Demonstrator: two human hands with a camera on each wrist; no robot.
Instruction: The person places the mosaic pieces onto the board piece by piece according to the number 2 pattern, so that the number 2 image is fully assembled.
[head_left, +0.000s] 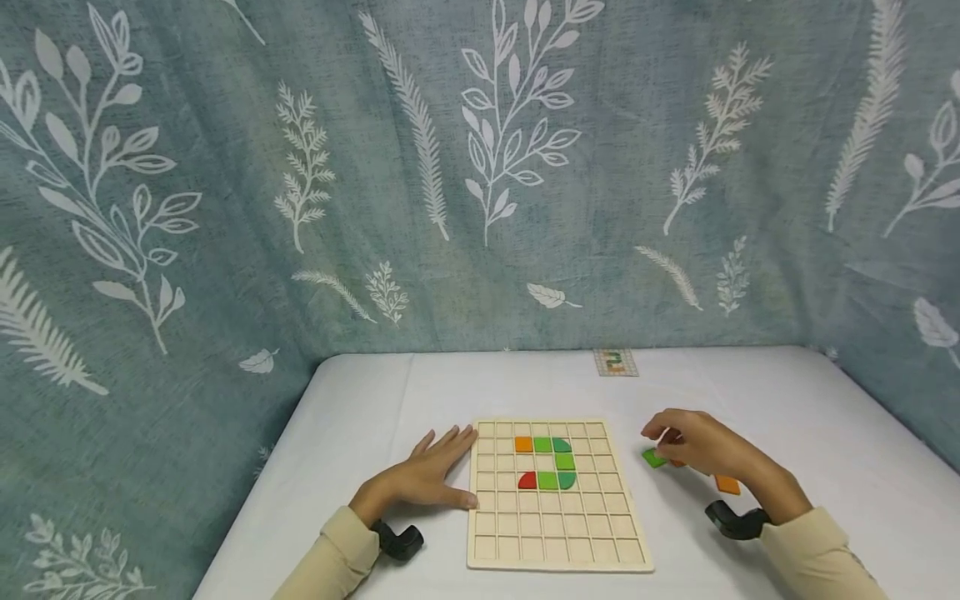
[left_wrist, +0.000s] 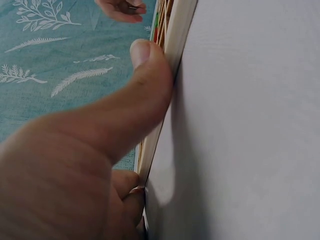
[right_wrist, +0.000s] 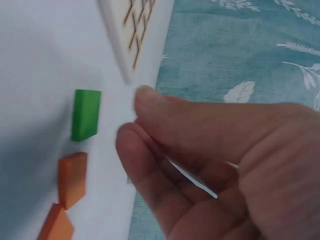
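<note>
A pale wooden grid board [head_left: 551,529] lies on the white table. In its upper rows sit an orange square tile [head_left: 523,444], several green tiles [head_left: 565,462] and a red rounded-corner tile [head_left: 528,481]. My left hand [head_left: 426,477] rests spread at the board's left edge, its thumb [left_wrist: 145,75] touching the side. To the right of the board my right hand [head_left: 697,440] hovers over loose tiles, fingers bent, with nothing visible between thumb and forefinger. A loose green tile [right_wrist: 86,115] and two orange tiles [right_wrist: 73,179] lie beside it in the right wrist view.
A small pattern card [head_left: 616,362] with a coloured figure on a grid lies at the table's back edge. Patterned teal cloth [head_left: 480,275] hangs behind and on both sides. A black wrist mount [head_left: 737,522] sits under each wrist.
</note>
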